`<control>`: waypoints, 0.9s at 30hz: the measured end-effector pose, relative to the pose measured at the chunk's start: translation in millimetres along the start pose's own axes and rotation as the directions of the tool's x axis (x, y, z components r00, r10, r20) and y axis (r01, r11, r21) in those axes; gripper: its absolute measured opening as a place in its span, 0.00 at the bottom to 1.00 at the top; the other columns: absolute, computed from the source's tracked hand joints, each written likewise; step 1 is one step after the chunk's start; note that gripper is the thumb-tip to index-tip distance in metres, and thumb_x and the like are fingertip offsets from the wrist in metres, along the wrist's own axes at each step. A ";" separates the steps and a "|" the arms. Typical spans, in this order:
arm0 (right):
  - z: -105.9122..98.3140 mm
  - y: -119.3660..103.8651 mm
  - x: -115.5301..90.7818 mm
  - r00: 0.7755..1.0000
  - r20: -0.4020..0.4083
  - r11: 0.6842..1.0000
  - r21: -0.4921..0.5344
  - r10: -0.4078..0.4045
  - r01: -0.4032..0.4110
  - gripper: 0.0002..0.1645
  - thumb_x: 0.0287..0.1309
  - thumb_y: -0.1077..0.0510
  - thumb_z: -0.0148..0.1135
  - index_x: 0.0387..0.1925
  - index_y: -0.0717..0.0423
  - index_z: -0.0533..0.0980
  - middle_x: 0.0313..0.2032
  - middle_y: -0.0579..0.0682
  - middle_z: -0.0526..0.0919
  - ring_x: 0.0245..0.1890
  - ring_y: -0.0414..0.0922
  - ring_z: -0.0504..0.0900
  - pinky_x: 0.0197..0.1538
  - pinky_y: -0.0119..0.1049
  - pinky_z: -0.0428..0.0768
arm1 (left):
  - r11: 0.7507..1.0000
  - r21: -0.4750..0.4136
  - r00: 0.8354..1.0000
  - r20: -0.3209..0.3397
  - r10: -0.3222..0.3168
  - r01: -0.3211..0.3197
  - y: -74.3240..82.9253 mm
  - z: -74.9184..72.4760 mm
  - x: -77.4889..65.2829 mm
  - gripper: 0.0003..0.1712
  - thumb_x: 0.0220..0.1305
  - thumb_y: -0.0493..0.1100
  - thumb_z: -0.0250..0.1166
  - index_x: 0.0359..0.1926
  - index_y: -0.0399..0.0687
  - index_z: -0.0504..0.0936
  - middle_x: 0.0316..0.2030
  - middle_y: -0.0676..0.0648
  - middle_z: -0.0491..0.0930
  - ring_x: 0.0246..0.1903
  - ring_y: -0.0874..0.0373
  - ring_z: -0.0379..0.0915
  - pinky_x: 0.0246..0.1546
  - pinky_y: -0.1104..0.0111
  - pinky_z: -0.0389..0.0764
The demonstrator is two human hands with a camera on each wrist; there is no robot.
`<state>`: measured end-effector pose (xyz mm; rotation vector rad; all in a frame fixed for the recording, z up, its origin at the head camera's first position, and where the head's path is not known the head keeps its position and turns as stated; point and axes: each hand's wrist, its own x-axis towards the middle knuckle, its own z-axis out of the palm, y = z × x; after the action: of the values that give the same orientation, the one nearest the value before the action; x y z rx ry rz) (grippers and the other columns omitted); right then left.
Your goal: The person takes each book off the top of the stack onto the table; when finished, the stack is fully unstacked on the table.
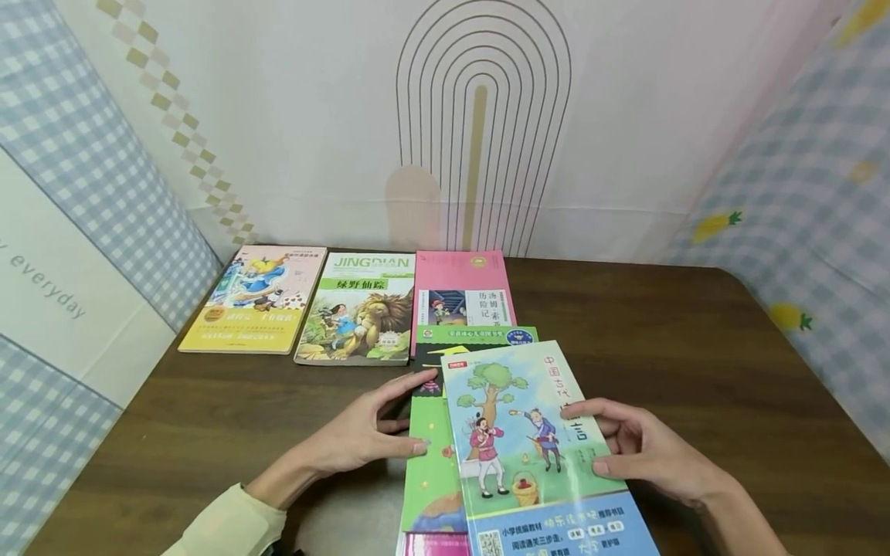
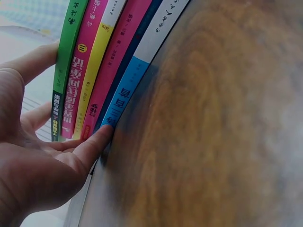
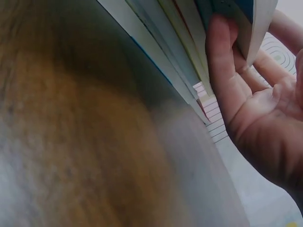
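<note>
A blue-and-green picture-cover book [image 1: 514,432] with two drawn figures and a tree lies slanted over the stack at the front. My right hand [image 1: 643,452] grips it by the right edge, index finger and thumb on the cover; the right wrist view shows the page edges between its digits. Below it is a green book [image 1: 434,471] on a stack of several books, whose green, pink, yellow and blue spines [image 2: 102,71] face my left hand [image 1: 354,432]. That hand rests its extended fingers against the spines, one at the blue spine low down. Most lower covers are hidden.
Along the back lie a pink-and-yellow book [image 1: 253,297], a white-topped book with a lion [image 1: 358,309] and a pink book [image 1: 466,270], partly covered by the stack. They sit on a brown wooden table [image 1: 626,324], with a printed cloth backdrop [image 1: 313,116] behind.
</note>
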<state>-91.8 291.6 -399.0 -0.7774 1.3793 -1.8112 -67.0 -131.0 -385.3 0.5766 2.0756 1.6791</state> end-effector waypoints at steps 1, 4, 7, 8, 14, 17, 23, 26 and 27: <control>-0.4 0.4 0.0 1.000 0.009 1.000 0.021 0.002 -0.002 0.34 0.71 0.79 0.48 0.75 0.64 0.65 0.63 0.64 0.83 0.57 0.55 0.88 0.54 0.48 0.90 | 1.000 0.002 1.000 0.002 0.000 0.000 0.5 -0.3 -0.1 0.49 0.67 0.43 0.74 0.83 0.66 0.60 0.84 0.45 0.52 0.80 0.42 0.53 0.73 0.49 0.73; -0.7 1.0 0.1 1.000 0.018 0.999 0.046 0.002 -0.003 0.34 0.71 0.79 0.47 0.75 0.64 0.64 0.64 0.65 0.82 0.58 0.56 0.88 0.55 0.49 0.89 | 1.000 -0.006 1.000 0.010 -0.001 0.001 1.7 -0.9 -0.9 0.50 0.67 0.42 0.74 0.83 0.65 0.59 0.84 0.44 0.51 0.80 0.41 0.53 0.73 0.49 0.73; -1.2 -1.2 -0.8 1.000 0.014 1.000 0.023 -0.007 0.007 0.34 0.71 0.79 0.47 0.76 0.65 0.64 0.64 0.65 0.83 0.52 0.51 0.90 0.52 0.45 0.90 | 1.000 -0.025 1.000 0.017 -0.003 0.004 2.5 -1.0 -1.4 0.50 0.67 0.42 0.74 0.83 0.64 0.59 0.84 0.43 0.50 0.80 0.41 0.55 0.74 0.51 0.73; -1.8 -2.3 -1.7 1.000 0.017 1.000 0.016 -0.008 0.007 0.34 0.71 0.79 0.47 0.76 0.64 0.63 0.64 0.65 0.82 0.52 0.50 0.90 0.52 0.44 0.90 | 1.000 -0.029 1.000 0.018 -0.004 0.005 2.7 -1.0 -1.5 0.50 0.67 0.41 0.74 0.83 0.64 0.59 0.84 0.43 0.50 0.79 0.41 0.56 0.74 0.51 0.73; -9.5 -8.9 -9.0 0.999 0.043 1.000 0.015 -0.018 0.017 0.36 0.73 0.79 0.44 0.78 0.62 0.61 0.66 0.65 0.80 0.54 0.52 0.89 0.53 0.46 0.90 | 0.999 -0.043 1.000 0.025 -0.013 0.014 1.6 -0.5 -2.4 0.50 0.68 0.41 0.74 0.84 0.65 0.58 0.84 0.43 0.51 0.78 0.41 0.59 0.74 0.52 0.72; -13.3 -10.7 -11.8 0.999 0.041 1.000 0.022 -0.009 0.008 0.37 0.72 0.79 0.43 0.79 0.61 0.61 0.66 0.65 0.81 0.55 0.53 0.89 0.53 0.46 0.90 | 0.999 -0.031 1.000 0.022 -0.015 0.015 0.0 0.0 -2.9 0.50 0.68 0.42 0.74 0.83 0.65 0.58 0.84 0.43 0.51 0.78 0.40 0.58 0.74 0.50 0.71; -14.2 -15.0 -15.8 0.998 -0.006 0.998 -0.008 0.065 -0.065 0.36 0.72 0.78 0.45 0.78 0.57 0.65 0.64 0.64 0.83 0.53 0.55 0.90 0.46 0.44 0.92 | 1.000 -0.021 1.000 0.015 -0.018 0.018 -1.7 1.3 -2.4 0.50 0.67 0.42 0.74 0.83 0.66 0.59 0.83 0.43 0.52 0.80 0.40 0.55 0.74 0.49 0.71; -12.5 -15.7 -17.3 0.995 -0.045 0.995 -0.053 0.088 -0.090 0.36 0.73 0.77 0.47 0.77 0.55 0.67 0.62 0.63 0.85 0.49 0.54 0.91 0.36 0.38 0.91 | 0.999 -0.021 1.000 0.015 -0.025 0.025 -1.2 1.1 -2.1 0.50 0.67 0.42 0.75 0.83 0.66 0.59 0.83 0.44 0.52 0.80 0.40 0.54 0.75 0.48 0.70; -11.8 -15.5 -17.4 0.994 -0.055 0.994 -0.049 0.098 -0.101 0.36 0.73 0.76 0.47 0.77 0.53 0.67 0.62 0.62 0.85 0.49 0.54 0.91 0.36 0.38 0.91 | 0.999 -0.019 1.000 0.015 -0.027 0.027 -0.9 0.7 -2.1 0.50 0.67 0.42 0.75 0.83 0.66 0.59 0.83 0.44 0.52 0.80 0.40 0.54 0.75 0.48 0.70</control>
<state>-94.4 315.0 -387.6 -0.6796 1.4784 -1.7360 -64.9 -131.7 -386.2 0.5509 2.0454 1.6732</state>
